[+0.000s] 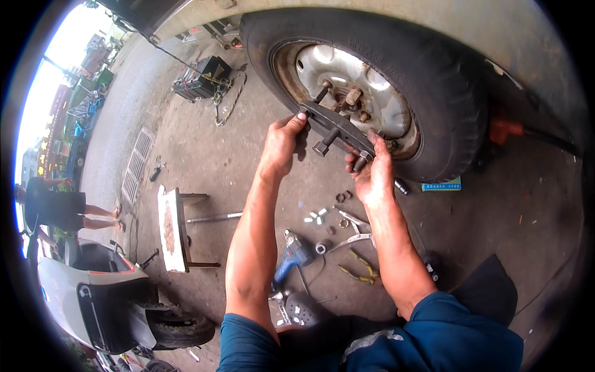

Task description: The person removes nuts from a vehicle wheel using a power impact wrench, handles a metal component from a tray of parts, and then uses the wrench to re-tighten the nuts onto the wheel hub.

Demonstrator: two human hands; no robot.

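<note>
Upper centre of the frame: left hand (282, 142) and right hand (370, 175) each grip an end of the dark puller bar (334, 128) against the wheel hub (354, 99) (bolts look loose); uneven seating could let it slip off.

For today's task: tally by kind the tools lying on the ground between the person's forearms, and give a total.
Power drill, blue: 1
Pliers with yellow handles: 1
Pliers with bare metal handles: 1
Total: 3

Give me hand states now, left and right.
Left hand: closed on the upper end of the dark metal bar at the wheel.
Right hand: closed on the bar's lower end.
</note>
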